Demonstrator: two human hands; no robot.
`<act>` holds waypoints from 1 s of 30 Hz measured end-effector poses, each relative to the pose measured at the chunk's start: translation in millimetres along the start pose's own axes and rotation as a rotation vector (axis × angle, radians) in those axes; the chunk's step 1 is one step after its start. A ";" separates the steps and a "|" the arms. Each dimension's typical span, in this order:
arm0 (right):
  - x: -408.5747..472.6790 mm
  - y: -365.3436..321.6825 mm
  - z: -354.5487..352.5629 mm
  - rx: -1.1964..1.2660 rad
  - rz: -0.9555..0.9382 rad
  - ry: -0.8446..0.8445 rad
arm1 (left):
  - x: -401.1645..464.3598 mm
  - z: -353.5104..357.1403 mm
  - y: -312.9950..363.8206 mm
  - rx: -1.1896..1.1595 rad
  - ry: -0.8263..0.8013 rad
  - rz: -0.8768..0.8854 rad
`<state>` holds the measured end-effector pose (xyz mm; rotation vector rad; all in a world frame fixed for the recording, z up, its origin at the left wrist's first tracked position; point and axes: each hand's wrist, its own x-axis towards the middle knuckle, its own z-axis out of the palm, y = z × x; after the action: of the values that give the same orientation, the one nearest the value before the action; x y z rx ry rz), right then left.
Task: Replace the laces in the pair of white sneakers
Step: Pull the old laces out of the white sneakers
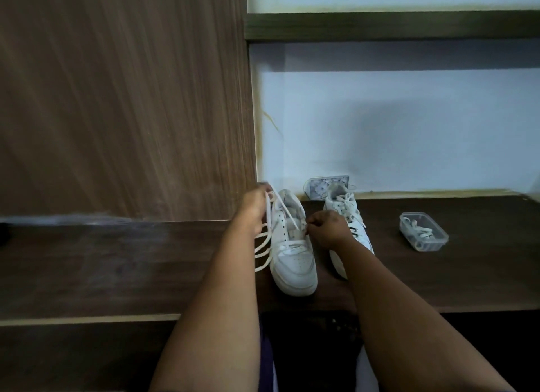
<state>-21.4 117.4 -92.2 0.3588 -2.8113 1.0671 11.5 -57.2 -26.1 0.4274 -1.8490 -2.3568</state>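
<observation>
Sneakers sit side by side on the counter (438, 274). Left sneaker (292, 260) is mostly unlaced: left hand (252, 209) grips its lace (261, 250), right hand (328, 228) pinches near an eyelet. Right sneaker (347, 213) looks untouched; spare laces wait in the tub (423, 231).

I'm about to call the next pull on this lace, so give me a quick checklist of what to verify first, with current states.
1. Left hand grips the lace: ok.
2. Right hand pinches at the eyelets of the near sneaker: ok.
3. Sneaker flat on the table: ok.
4. Lace clear of all eyelets: not ok, still threaded low.
5. Spare laces in the plastic container: ok.
6. Second sneaker unlaced: not ok.
</observation>
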 end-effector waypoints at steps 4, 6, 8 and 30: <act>-1.0 0.1 0.7 0.016 0.001 0.014 | -30.3 -27.6 46.2 -1.009 -0.277 0.133; -3.1 -1.7 0.3 0.017 0.000 0.039 | -39.7 -37.5 56.4 -0.968 -0.233 0.163; -3.6 -7.1 -0.5 0.010 -0.051 0.053 | -43.1 -39.4 59.0 -0.708 -0.158 0.124; -28.0 -23.6 -102.1 1.031 0.225 0.847 | 3.3 4.7 -47.7 1.250 -0.158 0.033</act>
<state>13.9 173.2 -6.2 -0.3032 -1.4360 2.0258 10.9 -41.8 -71.6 0.2667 -3.1349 -0.9244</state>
